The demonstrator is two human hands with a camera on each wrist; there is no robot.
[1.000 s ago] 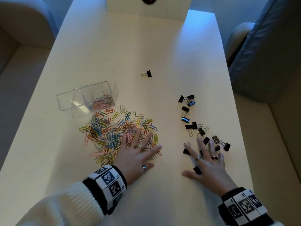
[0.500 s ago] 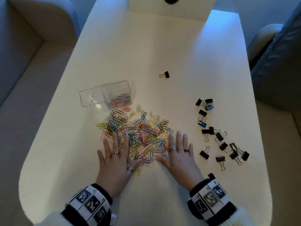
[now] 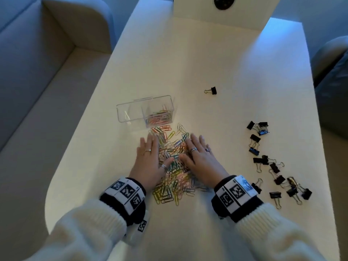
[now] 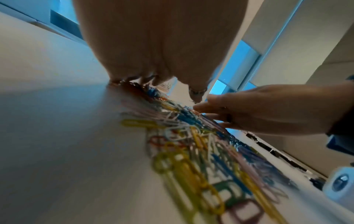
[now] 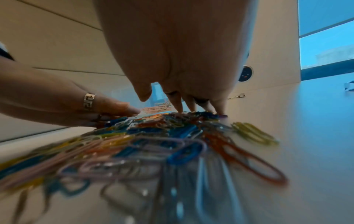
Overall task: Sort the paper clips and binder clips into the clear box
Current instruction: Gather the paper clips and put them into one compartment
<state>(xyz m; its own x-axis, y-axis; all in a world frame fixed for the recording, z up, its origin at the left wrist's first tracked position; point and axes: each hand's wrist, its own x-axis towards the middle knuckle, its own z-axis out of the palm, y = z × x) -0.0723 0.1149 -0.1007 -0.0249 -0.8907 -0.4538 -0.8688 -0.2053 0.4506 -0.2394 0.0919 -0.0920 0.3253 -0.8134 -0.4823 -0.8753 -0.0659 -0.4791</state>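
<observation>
A heap of coloured paper clips (image 3: 174, 166) lies on the white table (image 3: 188, 63), just in front of the clear box (image 3: 131, 113). The box lies on its side, and its right compartment holds some paper clips (image 3: 160, 117). My left hand (image 3: 150, 159) and right hand (image 3: 199, 157) lie flat on either side of the heap, fingers straight, thumbs nearly meeting over it. The left wrist view shows the left hand (image 4: 162, 60) pressing the clips (image 4: 191, 144). From the right wrist, the right hand (image 5: 182, 68) has its fingertips on the pile (image 5: 153, 144). Black binder clips (image 3: 273, 166) are scattered at the right.
A single black binder clip (image 3: 211, 90) lies apart, farther back on the table. Grey sofa cushions (image 3: 37, 72) flank the table at left, and a dark seat (image 3: 333, 81) at right. A raised white panel (image 3: 222, 12) with a dark round socket stands at the far end.
My right hand left the binder clips and moved left onto the paper clip heap. Both hands then slid forward toward the box, squeezing the heap narrower between them.
</observation>
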